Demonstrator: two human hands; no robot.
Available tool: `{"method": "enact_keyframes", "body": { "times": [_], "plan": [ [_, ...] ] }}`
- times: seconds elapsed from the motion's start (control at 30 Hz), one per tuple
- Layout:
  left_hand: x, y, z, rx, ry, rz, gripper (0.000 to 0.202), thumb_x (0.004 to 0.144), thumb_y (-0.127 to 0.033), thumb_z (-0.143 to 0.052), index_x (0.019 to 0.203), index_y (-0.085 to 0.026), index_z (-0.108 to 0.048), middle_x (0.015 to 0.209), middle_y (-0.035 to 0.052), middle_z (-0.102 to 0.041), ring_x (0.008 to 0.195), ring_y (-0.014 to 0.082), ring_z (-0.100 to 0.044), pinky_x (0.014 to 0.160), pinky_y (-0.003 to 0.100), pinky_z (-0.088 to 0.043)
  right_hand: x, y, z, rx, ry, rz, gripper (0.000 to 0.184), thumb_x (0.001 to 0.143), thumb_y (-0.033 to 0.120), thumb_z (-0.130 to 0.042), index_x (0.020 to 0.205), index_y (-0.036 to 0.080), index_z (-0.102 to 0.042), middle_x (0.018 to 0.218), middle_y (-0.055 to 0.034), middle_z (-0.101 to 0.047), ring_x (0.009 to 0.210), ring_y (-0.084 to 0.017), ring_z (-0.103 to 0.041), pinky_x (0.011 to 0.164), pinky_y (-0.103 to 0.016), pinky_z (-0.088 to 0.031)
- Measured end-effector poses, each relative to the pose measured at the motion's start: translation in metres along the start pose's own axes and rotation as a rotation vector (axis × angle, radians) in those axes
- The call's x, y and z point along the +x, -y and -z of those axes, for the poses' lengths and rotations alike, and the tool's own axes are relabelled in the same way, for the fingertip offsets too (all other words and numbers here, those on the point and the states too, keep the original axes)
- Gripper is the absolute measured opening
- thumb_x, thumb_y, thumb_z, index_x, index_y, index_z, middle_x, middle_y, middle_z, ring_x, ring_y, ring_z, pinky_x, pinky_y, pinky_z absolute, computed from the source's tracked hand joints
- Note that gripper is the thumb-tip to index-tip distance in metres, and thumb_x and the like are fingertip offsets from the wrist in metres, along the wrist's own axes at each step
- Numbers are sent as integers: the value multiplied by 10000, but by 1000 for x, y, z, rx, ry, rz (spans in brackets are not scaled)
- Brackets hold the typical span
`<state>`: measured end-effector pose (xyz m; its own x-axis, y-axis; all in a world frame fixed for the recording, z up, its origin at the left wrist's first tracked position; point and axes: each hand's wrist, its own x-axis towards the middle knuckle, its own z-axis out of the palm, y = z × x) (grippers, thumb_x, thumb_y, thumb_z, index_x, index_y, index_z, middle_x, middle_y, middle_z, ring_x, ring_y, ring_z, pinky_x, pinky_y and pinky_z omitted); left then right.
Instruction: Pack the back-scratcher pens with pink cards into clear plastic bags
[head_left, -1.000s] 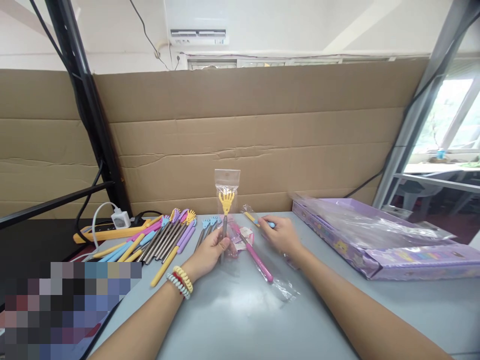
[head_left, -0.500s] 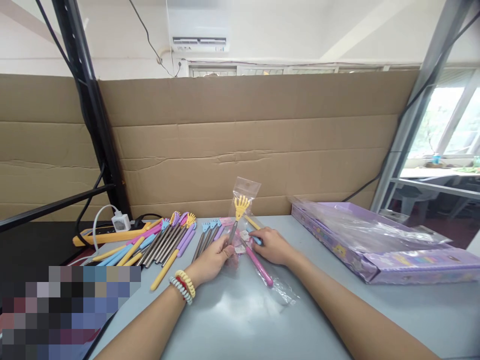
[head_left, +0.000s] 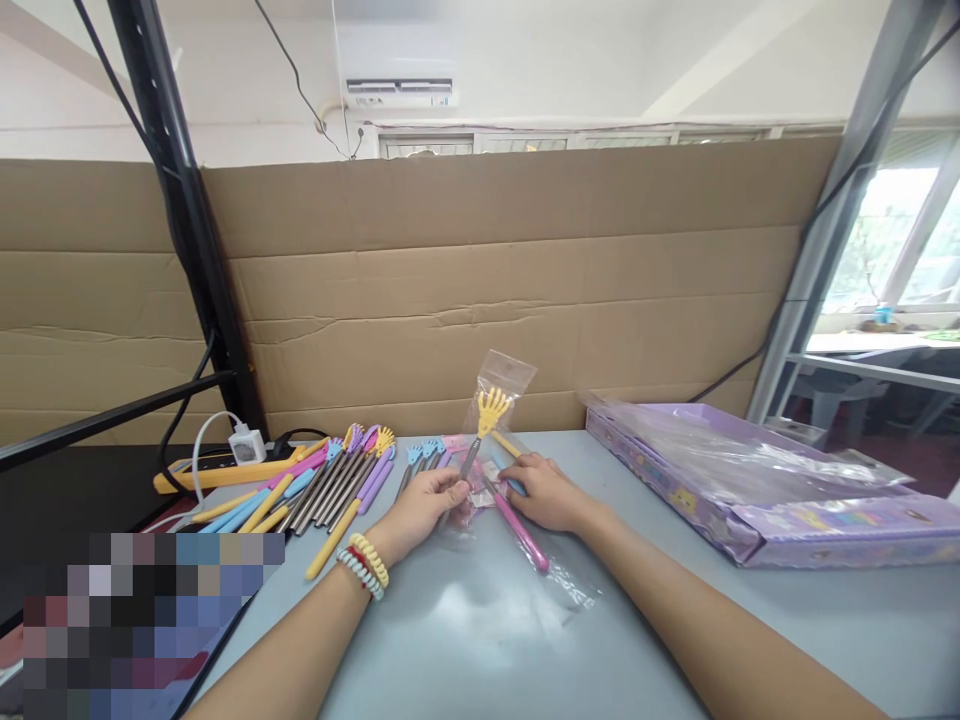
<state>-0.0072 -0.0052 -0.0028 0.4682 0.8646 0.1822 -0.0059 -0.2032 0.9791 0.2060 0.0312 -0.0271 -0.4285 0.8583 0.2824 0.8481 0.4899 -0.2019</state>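
Grey table [head_left: 480, 640] backs onto a cardboard wall [head_left: 487, 290]. Left hand [head_left: 420, 505] grips a bagged yellow back scratcher [head_left: 484, 425], tilted up above the tabletop. Right hand [head_left: 544, 492] rests half curled on the pink-handled scratcher [head_left: 517, 525].

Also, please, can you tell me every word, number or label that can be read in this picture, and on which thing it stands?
No text here can be read.
On the purple box: coloured print along its side, too blurred to read.
On the air conditioner: any marking is too small to read.
On the clear bag held by the left hand: no print can be seen.
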Motion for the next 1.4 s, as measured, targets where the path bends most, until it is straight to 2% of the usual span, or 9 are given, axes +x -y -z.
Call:
{"method": "enact_keyframes", "body": {
  "times": [0.13,0.23,0.3,0.4,0.53,0.63,0.9,1.07,1.4],
  "plan": [
    [2,3,2,-156,-80,79,306,673,-426,-687,691,-142,-573,558,-8,-569,489,107,-510,502,238,-410,0,5,5,139,-112,30,311,797,250,-479,1064,204,-633,1060,-109,-584,1036,-264,-466,899,-418,-329],
    [2,5,3,-201,-88,147,318,663,-424,-696,738,-135,-583,572,1,-588,471,114,-530,466,240,-421,2,12,7,508,-224,26,324,833,354,-463,1073,187,-603,1039,-87,-602,979,-224,-515,864,-378,-381],
    [1,5,3,-168,-37,181,332,650,-428,-704,720,-125,-585,555,2,-584,440,106,-513,434,232,-405,5,16,7,854,-253,-29,367,832,466,-449,1015,180,-588,875,-58,-628,777,-177,-571,680,-305,-442],
    [-1,4,2,-80,101,217,360,624,-445,-717,694,-114,-594,521,-12,-558,405,89,-472,403,225,-379,8,21,6,1247,-230,-126,398,766,559,-507,729,165,-548,535,16,-522,422,-88,-428,397,-216,-292],
    [-5,0,1,42,211,237,398,647,-509,-673,723,-126,-594,544,-12,-565,413,86,-462,395,219,-354,7,25,7,1462,-167,-190,376,675,456,-662,554,159,-466,445,45,-445,368,-43,-328,354,-193,-200],
    [-4,0,3,49,181,226,419,698,-548,-601,759,-134,-585,584,-8,-571,443,81,-466,424,212,-347,8,26,10,1551,-256,-289,348,644,411,-690,550,160,-469,429,46,-462,352,-47,-364,338,-186,-230],
    [9,5,23,90,-320,60,260,666,-416,-551,743,-171,-509,671,-4,-562,585,126,-518,503,231,-398,13,7,22,1703,-573,-536,215,702,272,-631,601,172,-469,402,34,-512,313,-69,-417,309,-174,-298],
    [8,7,26,321,-295,-99,230,685,-380,-575,757,-175,-499,641,-40,-507,591,114,-481,555,232,-389,12,2,26,1647,-611,-536,226,714,281,-627,600,171,-465,406,24,-524,318,-81,-438,307,-177,-296],
    [7,14,27,683,-276,-64,149,692,-194,-490,723,-155,-631,737,26,-622,697,163,-545,653,276,-409,11,5,26,1744,-592,-500,234,719,307,-634,604,170,-483,429,13,-553,334,-86,-459,319,-181,-314]
  ]
}}
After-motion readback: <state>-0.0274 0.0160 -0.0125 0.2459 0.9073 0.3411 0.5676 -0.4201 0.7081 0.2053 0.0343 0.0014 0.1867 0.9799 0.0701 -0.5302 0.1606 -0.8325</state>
